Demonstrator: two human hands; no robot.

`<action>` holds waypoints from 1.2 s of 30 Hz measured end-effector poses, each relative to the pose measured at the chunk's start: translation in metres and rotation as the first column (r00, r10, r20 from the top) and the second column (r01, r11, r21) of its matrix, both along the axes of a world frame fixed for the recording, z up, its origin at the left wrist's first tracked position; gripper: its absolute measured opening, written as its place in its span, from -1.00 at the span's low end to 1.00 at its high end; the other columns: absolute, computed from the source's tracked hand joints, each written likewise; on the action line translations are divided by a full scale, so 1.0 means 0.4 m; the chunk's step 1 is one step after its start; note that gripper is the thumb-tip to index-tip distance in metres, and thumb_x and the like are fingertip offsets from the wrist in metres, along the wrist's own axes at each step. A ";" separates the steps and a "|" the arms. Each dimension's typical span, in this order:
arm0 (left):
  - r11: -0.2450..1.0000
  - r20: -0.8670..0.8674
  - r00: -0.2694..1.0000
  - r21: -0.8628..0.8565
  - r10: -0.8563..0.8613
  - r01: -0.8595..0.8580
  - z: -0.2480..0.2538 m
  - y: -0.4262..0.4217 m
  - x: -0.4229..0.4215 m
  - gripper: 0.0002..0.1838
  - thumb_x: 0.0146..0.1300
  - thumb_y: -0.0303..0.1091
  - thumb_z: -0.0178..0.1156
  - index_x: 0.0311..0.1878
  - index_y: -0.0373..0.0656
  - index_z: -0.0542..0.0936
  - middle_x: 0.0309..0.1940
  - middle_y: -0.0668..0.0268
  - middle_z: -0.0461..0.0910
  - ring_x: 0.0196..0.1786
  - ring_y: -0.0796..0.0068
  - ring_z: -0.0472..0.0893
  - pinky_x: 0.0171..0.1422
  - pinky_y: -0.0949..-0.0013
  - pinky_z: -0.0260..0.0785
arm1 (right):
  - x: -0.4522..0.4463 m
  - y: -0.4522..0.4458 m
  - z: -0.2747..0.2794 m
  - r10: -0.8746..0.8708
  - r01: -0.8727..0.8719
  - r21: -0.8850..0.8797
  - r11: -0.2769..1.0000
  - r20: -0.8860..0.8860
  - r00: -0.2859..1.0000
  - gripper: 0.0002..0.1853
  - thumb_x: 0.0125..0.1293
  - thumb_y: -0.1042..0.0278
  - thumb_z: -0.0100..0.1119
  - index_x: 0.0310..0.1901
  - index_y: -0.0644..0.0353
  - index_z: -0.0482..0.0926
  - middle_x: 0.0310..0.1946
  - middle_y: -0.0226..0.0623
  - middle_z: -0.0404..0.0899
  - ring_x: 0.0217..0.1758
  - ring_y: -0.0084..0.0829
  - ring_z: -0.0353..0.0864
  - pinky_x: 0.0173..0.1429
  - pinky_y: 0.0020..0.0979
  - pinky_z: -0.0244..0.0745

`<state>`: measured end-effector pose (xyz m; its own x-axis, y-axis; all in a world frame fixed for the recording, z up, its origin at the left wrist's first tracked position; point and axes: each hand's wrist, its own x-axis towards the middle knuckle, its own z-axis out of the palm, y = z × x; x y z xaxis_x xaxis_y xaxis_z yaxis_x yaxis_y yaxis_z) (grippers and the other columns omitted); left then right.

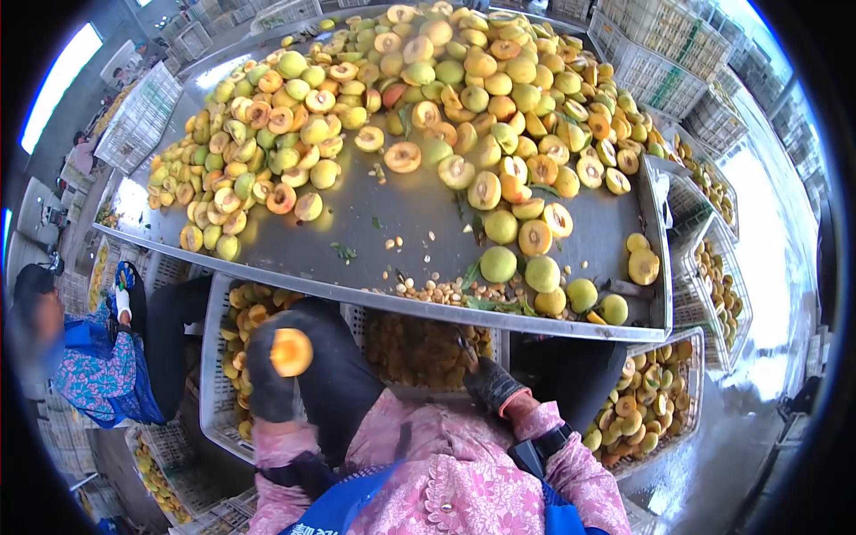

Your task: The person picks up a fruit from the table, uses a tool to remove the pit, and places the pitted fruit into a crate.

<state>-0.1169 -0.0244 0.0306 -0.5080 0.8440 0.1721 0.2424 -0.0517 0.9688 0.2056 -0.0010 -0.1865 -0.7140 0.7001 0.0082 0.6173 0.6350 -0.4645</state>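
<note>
My left hand (271,389), in a dark glove and blurred, is low at the left beside my knee. A halved yellow peach (291,352) with an orange hollow shows at its fingers, cut face up. My right hand (496,387), in a grey-black glove, is closed around a small dark metal hand tool (467,349), whose exact kind I cannot make out. The tool points up, above a crate of brown pits (419,352) between my legs. In front, a metal table (357,254) carries a large heap of halved and whole peaches (481,89).
Loose pits (437,292) and leaves lie along the table's raised front edge. A crate of peach halves (214,392) stands at my left, another crate (695,383) at my right. More crates are stacked behind. A co-worker (98,357) sits at the far left.
</note>
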 end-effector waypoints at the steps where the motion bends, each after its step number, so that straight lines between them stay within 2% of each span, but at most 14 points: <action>1: 0.991 0.007 0.999 -0.132 0.034 -0.033 0.021 -0.015 -0.072 -0.66 0.35 -0.29 -0.14 -0.11 -0.33 0.54 -0.17 0.19 0.60 -0.12 0.33 0.57 0.03 0.35 0.38 | 0.010 -0.003 -0.016 0.054 -0.054 -0.007 0.999 0.055 0.997 -0.89 -0.02 0.40 0.07 -0.42 0.11 0.56 -0.54 -0.20 0.51 -0.37 -0.19 0.52 -0.26 -0.25 0.40; 3: 0.807 -0.273 0.960 -0.551 0.068 -0.214 0.050 -0.038 -0.199 -0.66 0.27 -0.22 0.08 -0.07 -0.33 0.56 -0.15 0.11 0.60 -0.10 0.25 0.58 0.02 0.32 0.38 | 0.003 0.004 -0.010 0.139 -0.143 0.012 0.990 0.160 0.977 -0.88 -0.04 0.40 0.06 -0.45 0.13 0.58 -0.48 -0.14 0.55 -0.32 -0.13 0.53 -0.23 -0.19 0.42; 6: 0.929 -0.673 0.735 -0.320 -0.085 -0.186 0.028 0.021 -0.230 -0.71 0.28 -0.26 0.08 -0.16 -0.33 0.59 -0.29 0.18 0.62 -0.18 0.51 0.58 -0.17 0.34 0.38 | -0.018 0.001 0.032 0.199 -0.210 0.022 0.977 0.243 0.949 -0.86 -0.03 0.40 0.06 -0.44 0.17 0.60 -0.43 -0.08 0.57 -0.28 -0.08 0.54 -0.18 -0.15 0.44; 10: 0.986 -0.289 0.945 -0.116 -0.151 0.122 0.009 0.298 -0.148 -0.67 0.22 -0.31 0.15 0.02 -0.22 0.52 -0.15 0.21 0.57 -0.06 0.44 0.55 0.00 0.36 0.41 | -0.006 0.012 0.060 0.187 -0.182 -0.041 0.982 0.183 0.965 -0.85 -0.01 0.40 0.06 -0.41 0.20 0.61 -0.44 -0.06 0.57 -0.30 -0.04 0.55 -0.20 -0.17 0.47; 15: 0.960 -0.327 0.911 -0.201 -0.253 0.195 -0.047 0.720 -0.046 -0.44 0.10 -0.20 0.20 0.20 -0.13 0.40 -0.03 0.11 0.54 -0.05 0.27 0.56 0.07 0.33 0.38 | 0.010 -0.015 -0.042 0.121 -0.119 -0.040 0.992 0.054 0.991 -0.78 0.05 0.42 0.03 -0.24 0.26 0.53 -0.50 0.01 0.55 -0.41 0.02 0.56 -0.34 -0.10 0.47; 17: 0.972 -0.482 0.852 -0.208 -0.202 0.112 -0.121 0.865 -0.006 -0.40 0.09 -0.18 0.21 0.22 -0.14 0.38 0.06 0.06 0.49 -0.02 0.21 0.55 0.11 0.28 0.37 | 0.003 0.005 -0.014 0.014 -0.031 -0.267 0.963 -0.065 0.998 -0.73 0.12 0.37 -0.03 -0.13 0.26 0.46 -0.47 0.09 0.54 -0.38 0.07 0.54 -0.32 -0.08 0.45; 18: 0.940 -0.160 0.950 -0.259 -0.269 0.222 -0.093 0.862 0.050 -0.37 0.09 -0.17 0.22 0.24 -0.17 0.34 0.10 0.01 0.46 0.00 0.20 0.56 0.12 0.26 0.38 | 0.000 0.015 0.001 -0.057 0.009 -0.372 0.928 -0.118 0.991 -0.70 0.15 0.35 -0.06 -0.08 0.25 0.43 -0.45 0.13 0.53 -0.37 0.10 0.53 -0.31 -0.06 0.44; 20: 0.868 -0.584 0.677 -0.466 -0.447 0.171 -0.170 0.924 0.045 -0.42 0.09 -0.20 0.23 0.19 -0.21 0.40 0.06 0.04 0.50 -0.03 0.23 0.57 0.03 0.28 0.42 | -0.006 0.020 0.021 -0.084 0.003 -0.361 0.933 -0.208 0.975 -0.68 0.17 0.32 -0.08 -0.06 0.23 0.41 -0.43 0.15 0.53 -0.35 0.12 0.53 -0.28 -0.04 0.43; 21: 0.793 -0.171 0.869 -0.518 -0.464 0.322 -0.154 0.917 0.062 -0.50 0.09 -0.21 0.25 0.08 -0.26 0.50 -0.04 0.12 0.58 -0.09 0.33 0.58 -0.05 0.33 0.45 | -0.011 0.029 0.049 -0.100 0.003 -0.367 0.930 -0.245 0.964 -0.67 0.18 0.30 -0.08 -0.04 0.23 0.40 -0.41 0.16 0.53 -0.34 0.14 0.52 -0.27 -0.03 0.42; 25: 0.749 0.208 0.853 -0.410 -0.478 0.520 -0.146 0.825 0.076 -0.55 0.06 -0.25 0.30 -0.02 -0.33 0.54 -0.19 0.28 0.60 -0.26 0.52 0.56 -0.15 0.43 0.43 | -0.023 0.033 0.101 -0.205 0.065 -0.467 0.882 -0.255 0.945 -0.64 0.21 0.24 -0.08 -0.01 0.24 0.38 -0.36 0.15 0.54 -0.31 0.13 0.53 -0.24 -0.03 0.43; 27: 0.820 0.141 0.867 -0.283 -0.478 0.498 -0.162 0.763 0.094 -0.65 0.09 -0.29 0.28 -0.08 -0.29 0.59 -0.28 0.30 0.61 -0.31 0.56 0.55 -0.22 0.47 0.43 | -0.035 0.032 0.122 -0.224 0.128 -0.490 0.862 -0.141 0.964 -0.62 0.22 0.23 -0.02 0.02 0.25 0.38 -0.35 0.09 0.56 -0.29 0.06 0.56 -0.19 -0.10 0.45; 30: 0.804 -0.033 0.804 0.027 -0.593 0.594 -0.191 0.688 0.078 -0.77 0.15 -0.37 0.21 -0.14 -0.26 0.62 -0.38 0.35 0.60 -0.37 0.62 0.54 -0.30 0.53 0.42 | -0.014 0.022 0.134 -0.192 -0.040 -0.481 0.876 -0.425 0.885 -0.57 0.19 0.28 0.12 0.07 0.25 0.38 -0.34 -0.10 0.58 -0.25 -0.20 0.57 -0.09 -0.23 0.46; 32: 0.804 0.510 0.749 -0.171 -0.422 0.570 -0.108 0.603 0.095 -0.79 0.17 -0.38 0.18 -0.16 -0.25 0.62 -0.41 0.37 0.59 -0.38 0.63 0.54 -0.31 0.56 0.41 | 0.001 0.061 0.331 -0.203 0.020 -0.532 0.846 -0.288 0.936 -0.52 0.15 0.32 0.20 0.11 0.24 0.37 -0.33 -0.24 0.57 -0.19 -0.33 0.54 -0.03 -0.29 0.44; 36: 0.893 0.464 0.805 -0.062 -0.369 0.445 -0.092 0.533 0.170 -0.72 0.18 -0.30 0.17 -0.07 -0.21 0.58 -0.27 0.28 0.60 -0.22 0.49 0.58 -0.18 0.45 0.45 | 0.030 0.108 0.388 -0.269 -0.001 -0.454 0.891 -0.531 0.803 -0.57 0.14 0.33 0.21 0.04 0.23 0.37 -0.40 -0.38 0.52 -0.29 -0.49 0.51 -0.17 -0.40 0.46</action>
<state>-0.0487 0.1888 -0.0061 -0.1010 0.9855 -0.1364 -0.2071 0.1132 0.9718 0.2174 0.0423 -0.0312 -0.5696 0.8191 0.0674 0.2186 0.2300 -0.9483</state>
